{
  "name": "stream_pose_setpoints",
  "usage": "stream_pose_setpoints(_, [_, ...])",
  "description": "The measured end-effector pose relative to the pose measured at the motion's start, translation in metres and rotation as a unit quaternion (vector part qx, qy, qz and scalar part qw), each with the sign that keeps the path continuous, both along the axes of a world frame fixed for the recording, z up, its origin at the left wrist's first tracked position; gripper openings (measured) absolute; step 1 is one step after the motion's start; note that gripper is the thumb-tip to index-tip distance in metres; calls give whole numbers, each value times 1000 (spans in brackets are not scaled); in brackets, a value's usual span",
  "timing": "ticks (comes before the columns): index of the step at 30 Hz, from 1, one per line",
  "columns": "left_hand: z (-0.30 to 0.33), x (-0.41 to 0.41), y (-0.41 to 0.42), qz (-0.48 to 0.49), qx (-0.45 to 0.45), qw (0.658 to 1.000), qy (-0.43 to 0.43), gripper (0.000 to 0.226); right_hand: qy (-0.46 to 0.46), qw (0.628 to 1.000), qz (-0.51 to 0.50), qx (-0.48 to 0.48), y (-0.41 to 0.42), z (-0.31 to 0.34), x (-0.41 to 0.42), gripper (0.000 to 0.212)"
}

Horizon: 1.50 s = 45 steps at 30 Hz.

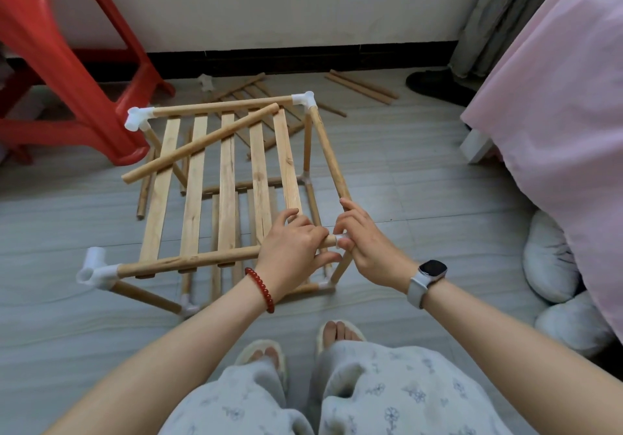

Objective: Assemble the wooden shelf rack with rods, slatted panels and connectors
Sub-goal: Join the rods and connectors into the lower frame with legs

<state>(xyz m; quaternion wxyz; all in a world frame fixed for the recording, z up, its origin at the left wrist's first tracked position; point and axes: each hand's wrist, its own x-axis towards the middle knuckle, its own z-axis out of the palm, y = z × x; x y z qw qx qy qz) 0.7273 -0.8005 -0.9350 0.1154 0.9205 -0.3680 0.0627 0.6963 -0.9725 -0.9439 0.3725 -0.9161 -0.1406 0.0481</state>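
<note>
My 2 hands meet at the near right corner of the rack: L hand [293,246] curled round the front rod [188,261], R hand [365,237] pinching a white connector [341,239] at that rod's end w/ the side rod [328,151] touching its fingers. Top slatted panel [226,178] has 5 slats, 1 loose rod [199,143] lying diagonally across it, 3 other top connectors visible; farther back, a 2nd panel [251,97] on the floor and 2 spare rods [360,86] by the wall

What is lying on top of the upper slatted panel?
One loose rod lies diagonally across the upper slatted panel. The left hand covers the panel's near right corner, so anything there is hidden.
</note>
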Motion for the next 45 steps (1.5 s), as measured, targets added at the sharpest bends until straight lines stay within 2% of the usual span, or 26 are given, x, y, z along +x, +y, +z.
stream_pose_setpoints(3, [-2, -2, -2, 13, -22, 998, -56, 44, 45, 990, -60, 117, 8, 0, 1, 27])
stream_pose_setpoints(6, [-3, -5, -3, 18, -36, 996, -83, 46, 65, 964, -108, 232, 16, 2, -2, 38])
stream_pose_setpoints(9, [-6, -5, -2, 18, -47, 995, -89, 44, 86, 944, -146, 284, 17, -2, -4, 50])
stream_pose_setpoints(12, [-7, -5, -3, 20, -41, 995, -89, 43, 176, 926, -200, 268, 15, -3, 11, 58])
stream_pose_setpoints(15, [-8, -5, -4, 25, -39, 995, -90, 40, 225, 894, -249, 295, 18, 2, 28, 27])
stream_pose_setpoints(17, [-8, -4, -5, 33, -39, 995, -88, 39, 210, 888, -295, 283, 24, 2, 32, 17])
stream_pose_setpoints(32, [-4, -6, -5, 43, -31, 997, -57, 36, 151, 897, -343, 234, 36, 2, 27, 21])
stream_pose_setpoints(40, [0, -6, -5, 34, -4, 999, -41, 38, 182, 873, -354, 284, 39, 2, 27, 22])
stream_pose_setpoints(45, [3, 0, 6, 14, 10, 1000, 22, 42, 209, 865, -335, 309, 42, 3, 25, 24])
